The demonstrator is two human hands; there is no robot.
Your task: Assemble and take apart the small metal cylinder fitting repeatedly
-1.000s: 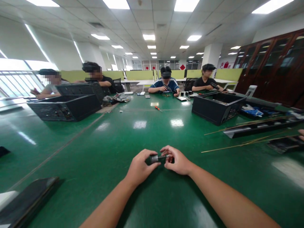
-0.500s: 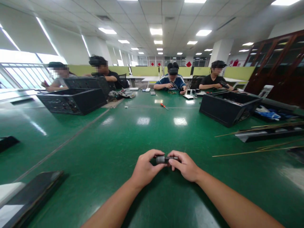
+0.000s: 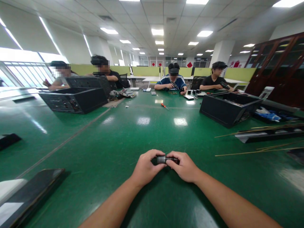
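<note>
Between my hands, just over the green table, is a dark cylindrical metal part [image 3: 161, 159] with a narrower, ribbed shaft on its right side. My left hand [image 3: 143, 166] is closed on the wide cylinder end, thumb below and fingers above. On the shaft side, my right hand [image 3: 186, 167] pinches the part close to where the shaft meets the cylinder. Its fingers cover most of the shaft. The exact kind of part cannot be made out.
An orange screwdriver [image 3: 163, 106] lies farther up the green table [image 3: 133, 133]. Black computer cases stand at left [image 3: 73, 99] and right [image 3: 226, 109]. Thin brass-coloured rods [image 3: 247, 152] lie at right, a dark flat panel [image 3: 35, 196] at near left. Several people sit across the table.
My right hand has slid slightly left along the shaft, its thumb now against the cylinder's edge. My left hand keeps its hold. The camera view has shifted a little.
</note>
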